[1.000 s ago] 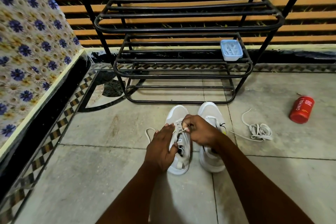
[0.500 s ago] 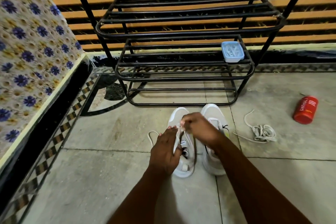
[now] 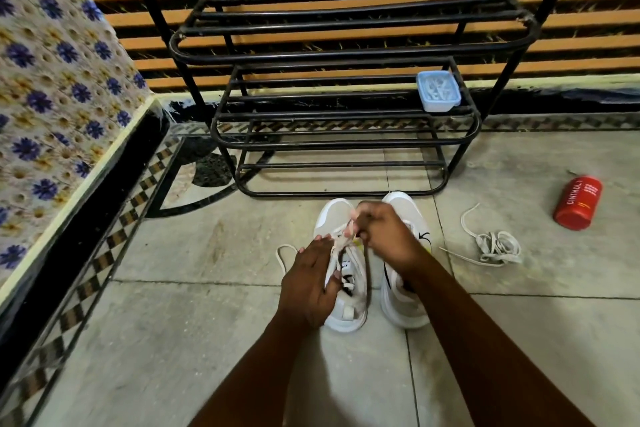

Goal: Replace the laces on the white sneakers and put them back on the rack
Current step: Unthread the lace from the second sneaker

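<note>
Two white sneakers stand side by side on the tiled floor in front of the black metal rack [image 3: 346, 142]. My left hand [image 3: 310, 284] holds the left sneaker [image 3: 337, 218] by its side, thumb at the opening. My right hand [image 3: 384, 236] pinches the white lace [image 3: 341, 244] above the eyelets of that shoe. A loop of the lace [image 3: 282, 255] trails onto the floor at the left. The right sneaker [image 3: 401, 302] lies partly under my right wrist. A loose bundle of white lace [image 3: 495, 246] lies on the floor to the right.
A small blue lidded box [image 3: 438, 92] sits on the rack's middle shelf at the right. A red can [image 3: 576, 203] lies on the floor at far right. A floral-covered bed [image 3: 52, 80] lines the left side.
My right hand has pulled the lace slightly up and away from the shoe. My left hand stays on the left sneaker. The view has shifted a little closer.
</note>
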`<state>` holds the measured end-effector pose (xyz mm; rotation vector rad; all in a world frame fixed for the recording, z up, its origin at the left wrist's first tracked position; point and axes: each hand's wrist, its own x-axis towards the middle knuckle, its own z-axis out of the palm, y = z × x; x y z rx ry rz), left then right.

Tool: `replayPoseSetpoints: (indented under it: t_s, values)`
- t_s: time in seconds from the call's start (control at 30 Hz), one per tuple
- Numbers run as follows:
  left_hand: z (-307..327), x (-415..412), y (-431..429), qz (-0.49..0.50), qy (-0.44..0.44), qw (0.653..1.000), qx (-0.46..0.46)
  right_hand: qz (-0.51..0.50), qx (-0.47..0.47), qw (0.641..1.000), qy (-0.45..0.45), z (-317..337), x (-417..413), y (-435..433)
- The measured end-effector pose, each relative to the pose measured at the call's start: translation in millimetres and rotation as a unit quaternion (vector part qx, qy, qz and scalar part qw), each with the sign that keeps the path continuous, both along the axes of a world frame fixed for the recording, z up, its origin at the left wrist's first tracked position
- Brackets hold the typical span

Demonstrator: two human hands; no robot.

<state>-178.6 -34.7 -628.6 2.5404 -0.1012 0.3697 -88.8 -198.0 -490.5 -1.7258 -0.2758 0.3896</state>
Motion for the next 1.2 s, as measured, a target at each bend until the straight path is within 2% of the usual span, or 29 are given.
replayPoseSetpoints:
  t_s: [0.03, 0.07, 0.13, 0.2, 0.27, 0.43, 0.5, 0.63, 0.77, 0.8, 0.83, 0.9, 0.93, 1.0, 1.03, 1.07, 1.1, 1.13, 1.2]
  values:
    - [-0.4, 1.0, 0.2, -0.003, 0.001, 1.0, 0.004, -0.022, 0.035, 0.999, 0.018, 2.7, -0.1, -4.7]
    - [-1.2, 1.9, 0.6, -0.006, 0.002, 1.0, 0.01, -0.027, 0.01, 1.0, 0.003, 0.8, 1.9, -9.1]
    - [-1.6, 3.2, 1.1, -0.011, 0.01, 1.0, 0.019, 0.024, -0.17, 0.98, -0.101, -4.9, 5.2, -18.3]
    - [-1.6, 3.8, 1.4, -0.01, 0.014, 1.0, 0.024, 0.116, -0.278, 0.942, -0.148, -11.3, 7.5, -23.9]
    - [-1.7, 4.1, 1.5, -0.008, 0.013, 1.0, 0.025, 0.175, -0.292, 0.922, -0.184, -16.0, 9.1, -25.2]
    - [-1.0, 2.6, 0.9, -0.008, 0.01, 1.0, 0.022, 0.226, -0.378, 0.862, -0.249, -21.9, 18.3, -24.6]
    - [-0.7, 3.2, 1.1, -0.012, 0.01, 1.0, 0.023, 0.24, -0.386, 0.847, -0.274, -19.7, 15.9, -22.8]
    - [-1.2, 9.3, 6.1, -0.022, 0.017, 0.998, 0.061, 0.125, -0.367, 0.86, -0.331, -15.4, 5.4, -20.9]
    - [-0.4, 12.0, 9.6, -0.031, 0.008, 0.995, 0.09, 0.093, -0.383, 0.851, -0.346, -13.8, -2.0, -13.4]
    - [-0.7, 11.9, 9.7, -0.031, 0.006, 0.996, 0.088, 0.079, -0.36, 0.866, -0.338, -13.6, 0.4, -14.4]
    - [-1.2, 11.8, 9.4, -0.031, 0.006, 0.996, 0.087, 0.051, -0.305, 0.897, -0.317, -12.5, 3.3, -16.6]
    - [-3.0, 12.0, 9.2, -0.031, 0.006, 0.996, 0.084, -0.028, -0.107, 0.969, -0.222, -6.3, 8.6, -21.4]
    - [-3.7, 12.4, 9.3, -0.031, 0.004, 0.996, 0.084, -0.073, 0.008, 0.986, -0.15, -1.3, 9.4, -21.8]
    - [-3.3, 12.2, 9.0, -0.032, 0.004, 0.996, 0.086, -0.125, 0.173, 0.976, -0.035, 6.4, 12.0, -18.4]
    - [-2.3, 12.0, 8.7, -0.035, 0.006, 0.996, 0.086, -0.127, 0.183, 0.974, -0.032, 9.2, 13.0, -18.2]
    - [0.1, 11.7, 7.9, -0.036, 0.009, 0.996, 0.087, -0.107, 0.134, 0.983, -0.07, 12.2, 14.8, -19.8]
    - [2.0, 11.4, 7.1, -0.036, 0.012, 0.996, 0.087, -0.061, 0.042, 0.987, -0.144, 12.8, 17.3, -23.4]
    - [3.7, 11.1, 6.7, -0.037, 0.014, 0.995, 0.086, 0.007, -0.065, 0.974, -0.217, 11.2, 19.8, -27.2]
    - [7.8, 10.4, 5.8, -0.037, 0.014, 0.996, 0.081, 0.134, -0.246, 0.915, -0.29, 5.5, 22.4, -31.4]
